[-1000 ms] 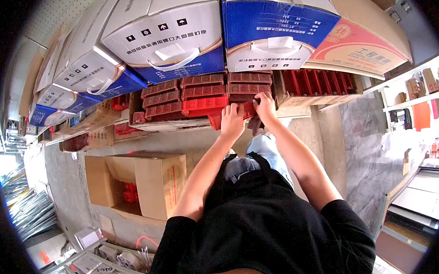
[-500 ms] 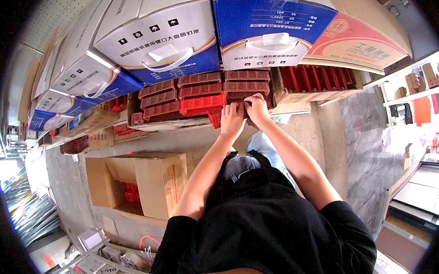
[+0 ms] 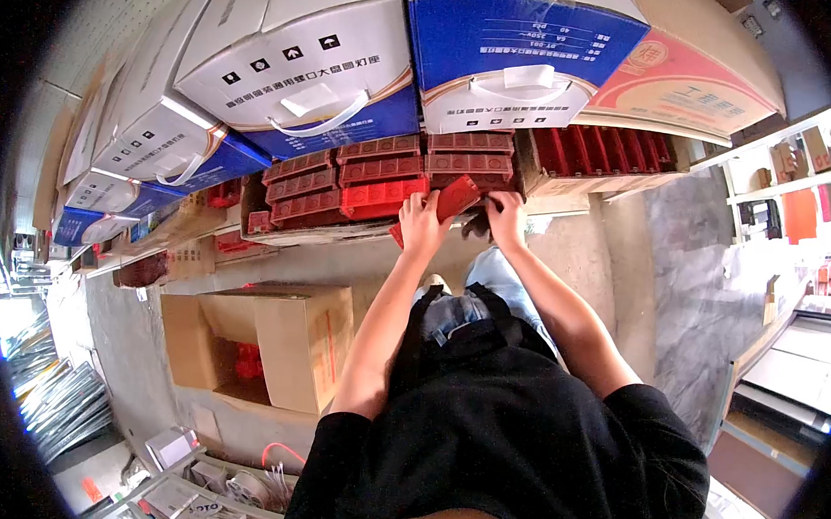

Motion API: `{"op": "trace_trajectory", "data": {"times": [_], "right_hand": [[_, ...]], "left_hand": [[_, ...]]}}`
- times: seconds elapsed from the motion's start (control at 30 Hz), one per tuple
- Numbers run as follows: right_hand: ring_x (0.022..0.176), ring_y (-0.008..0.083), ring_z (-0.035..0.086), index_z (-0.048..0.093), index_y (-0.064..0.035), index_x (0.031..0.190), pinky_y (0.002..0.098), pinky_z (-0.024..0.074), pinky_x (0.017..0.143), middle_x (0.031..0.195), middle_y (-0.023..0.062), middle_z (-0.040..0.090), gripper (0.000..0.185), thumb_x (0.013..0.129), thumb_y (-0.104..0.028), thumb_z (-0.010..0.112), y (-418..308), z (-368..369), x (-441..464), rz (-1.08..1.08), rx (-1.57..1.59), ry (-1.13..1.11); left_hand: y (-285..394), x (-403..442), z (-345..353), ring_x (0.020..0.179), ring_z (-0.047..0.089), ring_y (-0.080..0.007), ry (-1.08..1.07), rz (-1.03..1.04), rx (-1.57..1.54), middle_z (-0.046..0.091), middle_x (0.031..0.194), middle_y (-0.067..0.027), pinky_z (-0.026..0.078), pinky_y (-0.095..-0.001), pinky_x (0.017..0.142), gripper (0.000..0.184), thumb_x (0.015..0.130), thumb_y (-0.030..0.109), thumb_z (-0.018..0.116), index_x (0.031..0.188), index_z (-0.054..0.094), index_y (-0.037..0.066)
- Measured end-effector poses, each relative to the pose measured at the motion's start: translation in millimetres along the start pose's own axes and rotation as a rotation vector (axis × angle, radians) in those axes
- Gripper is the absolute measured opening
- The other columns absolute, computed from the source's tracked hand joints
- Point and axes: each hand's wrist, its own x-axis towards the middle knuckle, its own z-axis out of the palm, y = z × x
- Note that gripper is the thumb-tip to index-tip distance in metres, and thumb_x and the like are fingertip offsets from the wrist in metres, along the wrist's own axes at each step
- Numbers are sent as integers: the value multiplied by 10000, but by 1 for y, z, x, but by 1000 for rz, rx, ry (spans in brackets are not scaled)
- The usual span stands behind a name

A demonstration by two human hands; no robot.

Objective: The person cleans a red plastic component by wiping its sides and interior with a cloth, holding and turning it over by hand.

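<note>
My left hand (image 3: 421,224) is closed around a red plastic junction box (image 3: 457,197), which tilts up to the right at the front of the stock. Just to the right, my right hand (image 3: 506,221) has its fingers curled beside a small dark thing (image 3: 476,227); what it grips is partly hidden. Behind both hands, stacked rows of red junction boxes (image 3: 379,173) fill an open carton on the shelf. One bright red row (image 3: 381,198) lies next to my left fingers.
White and blue cartons (image 3: 299,69) stand above the red stock. Another carton of red parts (image 3: 606,152) sits to the right. An open cardboard box (image 3: 286,347) with red pieces inside is on the floor at the left. A cluttered bench (image 3: 211,487) is at lower left.
My hands have moved apart. The left has shifted slightly left and down, with a red junction box now lifted and tilted in it; the right has moved slightly right.
</note>
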Motion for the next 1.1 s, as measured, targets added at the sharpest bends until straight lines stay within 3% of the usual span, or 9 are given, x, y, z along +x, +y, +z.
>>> {"op": "trace_trajectory", "data": {"times": [0.07, 0.27, 0.57, 0.67, 0.7, 0.73, 1.1], "right_hand": [[837, 280, 599, 659, -59, 873, 351, 484, 750, 907, 116, 604, 125, 749, -71, 653, -13, -9, 11, -36, 9, 66], [855, 270, 583, 659, -37, 885, 348, 483, 752, 905, 96, 562, 126, 761, -54, 643, -13, -16, 43, -447, 61, -353], [890, 318, 563, 646, -10, 826, 370, 474, 774, 902, 124, 552, 204, 669, 72, 546, -2, -7, 37, -357, -196, -484], [902, 333, 557, 636, -1, 819, 375, 475, 789, 908, 140, 556, 203, 657, 66, 534, 1, -1, 28, -416, -143, -455], [914, 340, 552, 631, 3, 826, 382, 474, 804, 915, 151, 561, 208, 653, 68, 535, -18, -7, 24, -312, -84, -529], [978, 327, 550, 624, 23, 892, 376, 471, 868, 1008, 164, 550, 233, 683, 46, 522, -28, -10, 23, -311, -177, -575], [973, 296, 541, 654, -9, 865, 363, 457, 850, 955, 135, 551, 207, 696, 31, 541, 13, -7, 42, -323, -293, -508]], "left_hand": [[0, 0, 0, 990, 506, -300, 18, 1, -10, 503, 1060, -104, 413, -439, 828, 609, 638, 277, 771, 1174, 536, 110], [5, 0, -7, 952, 537, -257, -98, 66, 68, 561, 1068, -66, 435, -398, 813, 611, 676, 359, 730, 1194, 541, 95], [18, 2, -4, 932, 530, -251, -83, 128, 129, 557, 1079, -67, 426, -380, 804, 592, 682, 338, 715, 1184, 544, 73], [28, 5, -8, 923, 543, -254, -62, 133, 132, 574, 1047, -63, 431, -392, 807, 565, 681, 310, 716, 1176, 561, 85], [30, 6, -9, 919, 550, -255, -50, 136, 132, 583, 1032, -60, 435, -398, 809, 555, 681, 301, 717, 1172, 569, 90], [30, 7, -9, 926, 549, -255, -70, 119, 126, 583, 1036, -60, 434, -399, 809, 557, 679, 293, 716, 1177, 567, 91], [30, 9, -10, 926, 536, -243, -68, 130, 143, 567, 1061, -55, 417, -376, 803, 543, 668, 292, 715, 1145, 576, 72]]}}
